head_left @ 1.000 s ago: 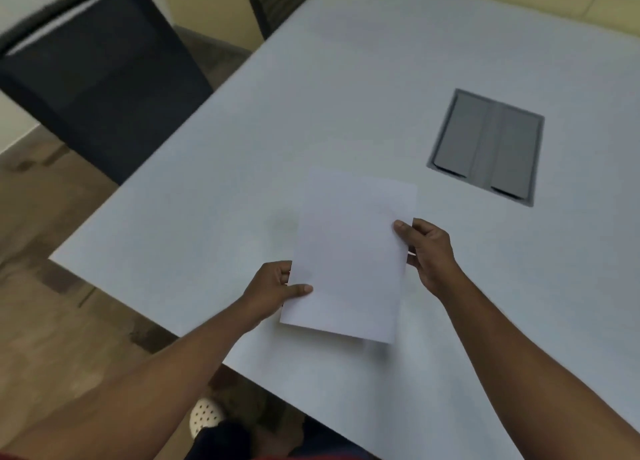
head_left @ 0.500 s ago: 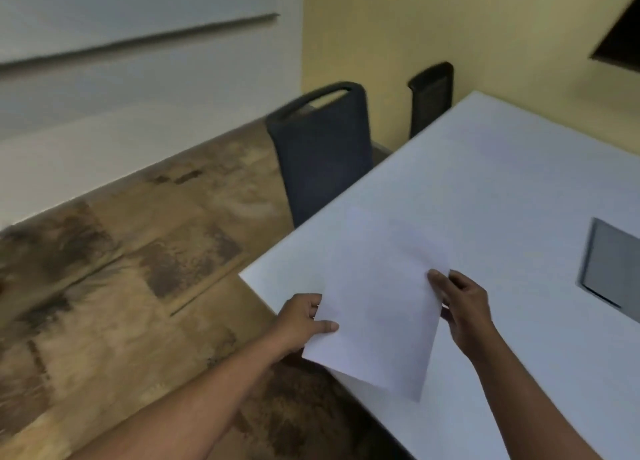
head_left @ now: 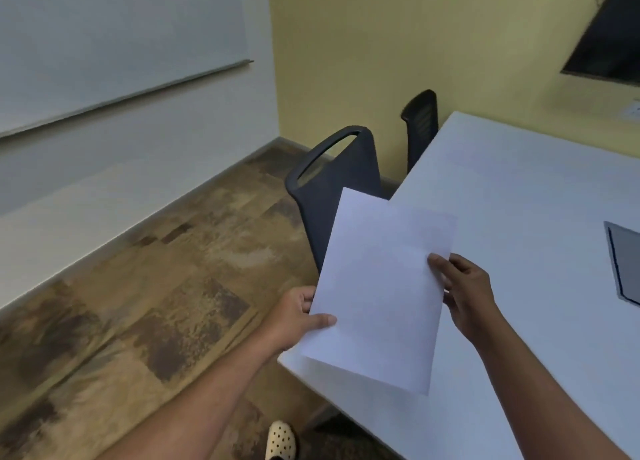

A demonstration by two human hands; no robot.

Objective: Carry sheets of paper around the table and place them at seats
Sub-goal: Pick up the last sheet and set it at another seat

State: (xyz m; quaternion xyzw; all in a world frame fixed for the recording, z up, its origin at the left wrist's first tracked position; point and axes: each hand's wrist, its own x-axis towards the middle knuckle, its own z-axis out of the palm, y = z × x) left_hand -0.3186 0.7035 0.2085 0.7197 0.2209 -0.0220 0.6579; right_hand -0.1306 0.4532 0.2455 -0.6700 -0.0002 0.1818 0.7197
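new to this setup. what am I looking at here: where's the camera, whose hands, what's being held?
No robot here: a person wears one wide-angle camera on the head, looking forward and down, so the arms enter from below. The left hand and the right hand each pinch an edge of the white paper, holding it in the air over the corner of the white table. A grey panel is set into the tabletop. A dark chair stands at the table's side, a second chair behind it.
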